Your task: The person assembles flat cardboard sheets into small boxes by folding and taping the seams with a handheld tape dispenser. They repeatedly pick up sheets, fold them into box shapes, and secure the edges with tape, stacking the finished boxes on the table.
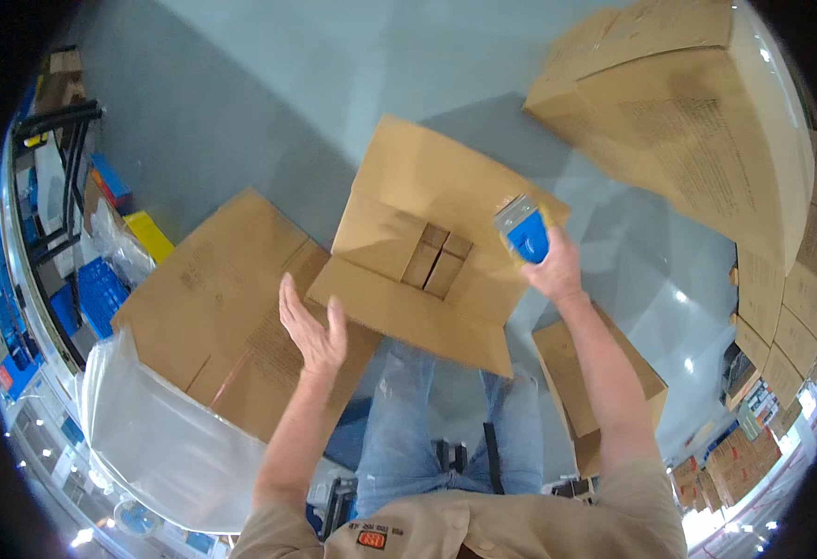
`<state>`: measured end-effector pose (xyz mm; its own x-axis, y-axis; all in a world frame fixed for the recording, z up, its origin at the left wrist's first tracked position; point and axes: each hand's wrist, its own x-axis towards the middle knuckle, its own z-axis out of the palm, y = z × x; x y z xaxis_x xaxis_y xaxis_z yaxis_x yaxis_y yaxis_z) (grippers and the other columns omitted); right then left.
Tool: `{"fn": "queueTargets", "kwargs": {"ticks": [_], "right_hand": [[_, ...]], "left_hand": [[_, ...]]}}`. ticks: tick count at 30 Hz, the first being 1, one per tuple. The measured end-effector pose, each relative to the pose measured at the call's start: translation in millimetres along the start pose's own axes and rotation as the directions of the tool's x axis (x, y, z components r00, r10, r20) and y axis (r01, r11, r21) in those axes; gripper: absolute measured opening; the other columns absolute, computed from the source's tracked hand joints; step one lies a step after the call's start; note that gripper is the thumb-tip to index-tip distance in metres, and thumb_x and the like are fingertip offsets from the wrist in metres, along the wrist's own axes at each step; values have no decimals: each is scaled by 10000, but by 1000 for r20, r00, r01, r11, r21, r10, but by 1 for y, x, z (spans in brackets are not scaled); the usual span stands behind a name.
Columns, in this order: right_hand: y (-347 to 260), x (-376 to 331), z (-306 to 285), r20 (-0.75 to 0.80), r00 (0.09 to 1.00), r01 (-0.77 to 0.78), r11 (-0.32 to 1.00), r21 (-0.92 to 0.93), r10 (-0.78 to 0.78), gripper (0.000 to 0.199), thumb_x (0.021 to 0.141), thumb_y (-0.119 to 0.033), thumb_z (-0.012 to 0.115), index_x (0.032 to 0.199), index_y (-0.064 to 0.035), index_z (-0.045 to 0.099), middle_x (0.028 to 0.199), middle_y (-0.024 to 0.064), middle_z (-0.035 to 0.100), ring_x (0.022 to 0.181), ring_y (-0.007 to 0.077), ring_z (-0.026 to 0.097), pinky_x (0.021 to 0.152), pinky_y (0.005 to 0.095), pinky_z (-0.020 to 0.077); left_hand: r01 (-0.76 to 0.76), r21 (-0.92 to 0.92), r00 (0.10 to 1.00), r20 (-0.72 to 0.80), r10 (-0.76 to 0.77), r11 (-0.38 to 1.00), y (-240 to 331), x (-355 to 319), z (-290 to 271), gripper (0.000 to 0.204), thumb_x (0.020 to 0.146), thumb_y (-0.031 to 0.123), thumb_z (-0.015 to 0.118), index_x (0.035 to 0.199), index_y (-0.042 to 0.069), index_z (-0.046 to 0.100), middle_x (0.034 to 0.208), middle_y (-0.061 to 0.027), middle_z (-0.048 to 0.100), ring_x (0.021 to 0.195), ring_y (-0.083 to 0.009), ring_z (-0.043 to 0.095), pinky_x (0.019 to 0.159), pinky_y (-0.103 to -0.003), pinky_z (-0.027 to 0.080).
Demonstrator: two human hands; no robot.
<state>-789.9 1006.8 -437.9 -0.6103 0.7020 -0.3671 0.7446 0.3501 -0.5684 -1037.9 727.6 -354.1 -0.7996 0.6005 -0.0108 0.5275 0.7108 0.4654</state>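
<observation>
1. Head view, central item: an open cardboard box (399, 303) stands in front of the person's legs (397, 419), with its flaps spread outward. Darker brown panels (445, 274) show at the middle of its interior, with a narrow dark gap between them.
2. Head view, right hand: the right hand (557, 268) is closed around a blue tape dispenser (528, 237). The dispenser is located over the right side of the open box, with its metal edge directed up and to the left. Contact between dispenser and cardboard cannot be determined.
3. Head view, left hand: the left hand (313, 337) is open and grips nothing; the fingers are extended and the thumb is set apart. It is positioned beside the left corner of the near flap. Contact with that flap cannot be determined.
4. Head view, left side: a large brown carton (208, 293) lies next to the open box. A translucent plastic sheet (152, 438) adjoins its near side. A blue crate (103, 296) is located farther left.
5. Head view, right side: a tall carton (651, 130) occupies the upper area; a smaller carton (561, 382) sits near the right forearm. All three cartons are apart from the dispenser.
</observation>
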Motion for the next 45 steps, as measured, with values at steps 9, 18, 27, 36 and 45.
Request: {"fn": "queueTargets", "kwargs": {"ticks": [9,18,27,36,45], "right_hand": [[-61,-33,-51,-18,963,271,962,22,-270,889,582,-164,798,1422,-108,509,1098,200,667,930,394,670,796,452,563],[-27,-34,33,178,962,249,930,-272,-206,945,545,-175,776,1443,-116,488,1062,171,647,879,375,673,697,434,574],[-18,-34,33,84,937,350,911,-219,-340,921,539,-251,819,1405,-115,539,1064,162,644,802,337,681,659,438,573],[-40,-28,28,216,945,304,907,-291,-247,862,568,-211,815,1374,-90,537,983,168,637,820,381,672,675,440,571],[-113,30,63,239,936,325,893,-311,-258,552,564,-248,810,1068,-88,654,904,166,609,722,360,691,609,486,580]], "left_hand": [[100,-161,983,172,-72,982,-49,94,178,466,1057,291,444,1406,-18,459,1330,-274,569,1216,-435,552,1010,-494,469],[127,-146,963,254,-87,981,-58,95,178,454,1038,318,521,1398,43,501,1256,-209,604,1144,-379,582,977,-457,483],[772,-489,509,858,64,406,47,51,128,725,1030,593,379,1413,-8,507,1399,-248,540,1310,-344,509,1094,-419,390],[850,-394,420,908,4,350,32,49,172,248,976,218,646,1007,-17,719,902,-67,710,790,-134,648,728,-279,539],[484,-212,766,572,-294,849,-128,169,176,272,947,213,603,999,-12,747,848,-124,720,804,-232,663,743,-348,525]]}}
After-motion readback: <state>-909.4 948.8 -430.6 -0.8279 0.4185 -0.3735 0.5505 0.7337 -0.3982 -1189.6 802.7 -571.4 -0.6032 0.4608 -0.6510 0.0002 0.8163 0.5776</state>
